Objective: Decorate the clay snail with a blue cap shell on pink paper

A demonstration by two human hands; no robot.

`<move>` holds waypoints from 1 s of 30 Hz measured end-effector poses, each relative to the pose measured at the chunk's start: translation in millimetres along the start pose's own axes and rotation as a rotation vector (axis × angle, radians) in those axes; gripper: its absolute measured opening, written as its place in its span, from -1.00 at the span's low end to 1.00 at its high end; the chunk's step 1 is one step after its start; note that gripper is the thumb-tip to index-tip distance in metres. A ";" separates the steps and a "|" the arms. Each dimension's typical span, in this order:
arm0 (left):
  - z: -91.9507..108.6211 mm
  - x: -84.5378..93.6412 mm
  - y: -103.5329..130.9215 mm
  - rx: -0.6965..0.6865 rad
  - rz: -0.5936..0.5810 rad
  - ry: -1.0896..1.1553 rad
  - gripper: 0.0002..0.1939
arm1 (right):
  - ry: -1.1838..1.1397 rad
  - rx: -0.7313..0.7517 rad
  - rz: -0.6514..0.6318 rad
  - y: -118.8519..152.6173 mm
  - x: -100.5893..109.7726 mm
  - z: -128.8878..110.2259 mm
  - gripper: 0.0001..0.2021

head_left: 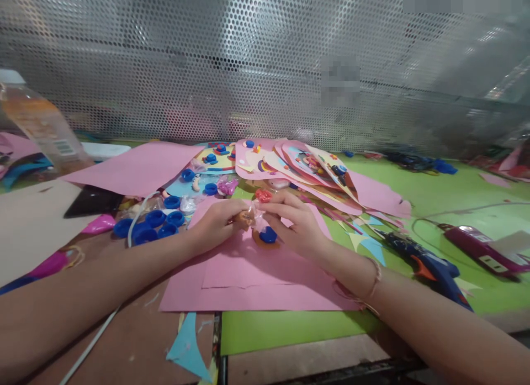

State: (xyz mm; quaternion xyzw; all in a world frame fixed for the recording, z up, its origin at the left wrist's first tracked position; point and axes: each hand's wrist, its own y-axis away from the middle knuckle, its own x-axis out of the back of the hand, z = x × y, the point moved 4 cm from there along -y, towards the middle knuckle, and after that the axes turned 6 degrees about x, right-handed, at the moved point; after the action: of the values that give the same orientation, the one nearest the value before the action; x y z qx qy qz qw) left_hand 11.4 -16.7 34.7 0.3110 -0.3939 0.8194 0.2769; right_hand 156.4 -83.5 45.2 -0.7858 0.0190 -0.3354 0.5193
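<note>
Both hands meet above pink sheets [248, 274] in the middle of the view. My left hand [219, 222] is closed on a small tan piece [246, 218]. Against it, the fingers of my right hand [292, 219] pinch a bit of clear plastic wrap [257, 214] that touches the tan piece. Below the fingers, a blue round piece [268, 235] sits on a brown shape on the pink sheet. Just behind the hands lies a red lump [263, 195].
Several blue caps [155, 218] lie left of the hands. Decorated paper cutouts [306, 164] are piled behind. A glue gun [426, 263] and a magenta power strip [482, 249] lie right. A bottle [41, 125] stands far left, before a perforated metal screen [186, 64].
</note>
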 end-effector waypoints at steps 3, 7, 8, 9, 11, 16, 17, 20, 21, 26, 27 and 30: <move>1.8 0.2 0.2 -0.016 0.006 0.018 -0.78 | -0.009 0.032 -0.022 0.8 -2.1 1.5 -0.80; 3.5 0.1 -0.2 0.000 0.001 0.076 -0.78 | -0.047 0.043 -0.077 -0.4 -2.8 -0.2 -0.81; 4.2 -0.4 -0.3 -0.006 -0.007 0.079 -0.79 | -0.058 0.038 -0.097 -1.0 -2.7 -1.5 -0.80; 4.9 -0.9 -0.2 -0.014 -0.016 0.077 -0.79 | -0.071 0.038 -0.116 -1.7 -2.3 -3.3 -0.80; 5.8 -2.5 0.0 -0.028 -0.040 0.070 -0.80 | -0.094 0.050 -0.163 -2.8 -1.3 -7.6 -0.79; 4.7 -6.1 1.4 -0.007 -0.108 0.088 -0.85 | -0.048 0.063 -0.352 -3.1 -0.2 -15.3 -0.80; 3.9 -6.9 1.7 0.003 -0.124 0.092 -0.84 | -0.033 0.068 -0.394 -2.9 -0.5 -16.4 -0.79; 1.3 -8.1 2.4 0.021 -0.139 0.096 -0.81 | 0.027 0.070 -0.494 -2.5 -2.7 -18.6 -0.78; 0.3 -8.0 2.5 0.019 -0.130 0.092 -0.81 | 0.058 0.063 -0.520 -2.4 -3.7 -18.6 -0.77; -1.0 -7.2 1.8 -0.030 -0.088 0.047 -0.82 | 0.112 0.012 -0.577 -2.2 -7.4 -15.2 -0.77; -0.2 -6.8 1.5 -0.041 -0.078 0.035 -0.84 | 0.088 0.010 -0.557 -2.3 -7.1 -14.2 -0.77; 4.6 -5.2 1.8 -0.088 -0.029 0.002 -0.87 | -0.009 0.030 -0.379 -2.4 -3.3 -11.4 -0.80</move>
State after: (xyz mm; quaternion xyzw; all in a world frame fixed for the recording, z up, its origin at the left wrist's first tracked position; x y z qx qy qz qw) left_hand 14.9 -22.5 32.4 0.3035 -0.4250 0.7974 0.3024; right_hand 146.9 -90.3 48.1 -0.7690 -0.1368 -0.4237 0.4587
